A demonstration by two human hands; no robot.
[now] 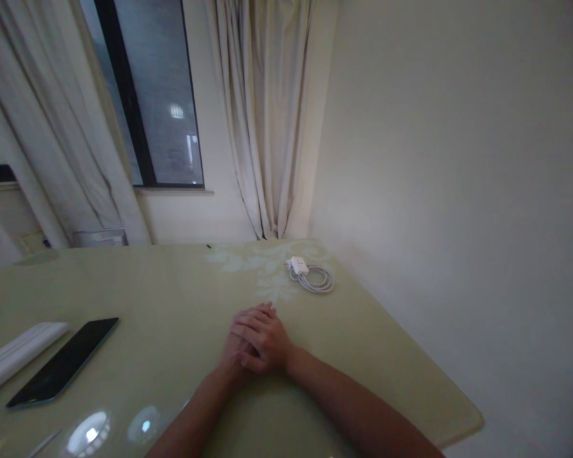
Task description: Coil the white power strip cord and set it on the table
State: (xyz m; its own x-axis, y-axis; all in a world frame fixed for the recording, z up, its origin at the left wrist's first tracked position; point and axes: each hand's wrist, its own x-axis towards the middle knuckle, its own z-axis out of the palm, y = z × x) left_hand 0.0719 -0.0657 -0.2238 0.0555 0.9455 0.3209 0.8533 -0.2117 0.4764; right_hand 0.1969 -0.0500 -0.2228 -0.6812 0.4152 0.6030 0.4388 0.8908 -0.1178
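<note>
Both my hands rest stacked on the pale green glass table (pixel 162 299), near its middle. My left hand (pixel 260 311) lies flat underneath, with only its fingertips showing, stretched out toward the wall. My right hand (pixel 262 340) lies on top of it, fingers together and curled over the back of the left hand, thumb tucked below. Neither hand holds any object. The nearest thing is a white charger with a coiled cable (pixel 310 275), lying a short way beyond the hands to the right.
A dark tablet (pixel 64 360) lies at the left, beside a white ridged bar (pixel 16 353) at the table's left edge. The right table edge (pixel 424 362) runs along a plain wall. Curtains and a dark window stand behind the table.
</note>
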